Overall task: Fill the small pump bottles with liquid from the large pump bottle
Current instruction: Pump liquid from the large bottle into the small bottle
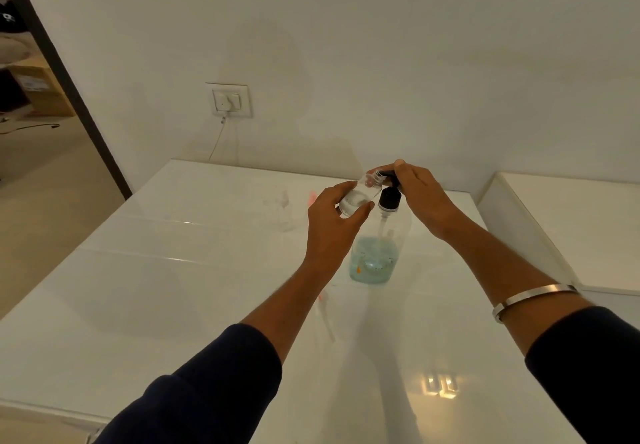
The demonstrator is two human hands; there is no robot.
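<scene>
Left hand [332, 222] grips the small bottle [358, 196] mid-body, tilted, neck at the pump [389, 180] spout. Right hand [420, 194] presses the pump of the large bottle [375, 249]. Small bottle is probably light and slick; grip mid-body.

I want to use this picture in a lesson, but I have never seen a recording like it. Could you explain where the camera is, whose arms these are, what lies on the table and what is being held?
There is no machine here. One camera is worn on a person's head and looks forward and down, so the two arms reaching in are that person's own. The left hand holds a small clear bottle, tilted, its open neck at the spout of a large pump bottle. The right hand rests on that bottle's black pump head. The large bottle stands on a white table and holds pale blue liquid low down. Another small clear bottle stands further left, faint and hard to make out.
</scene>
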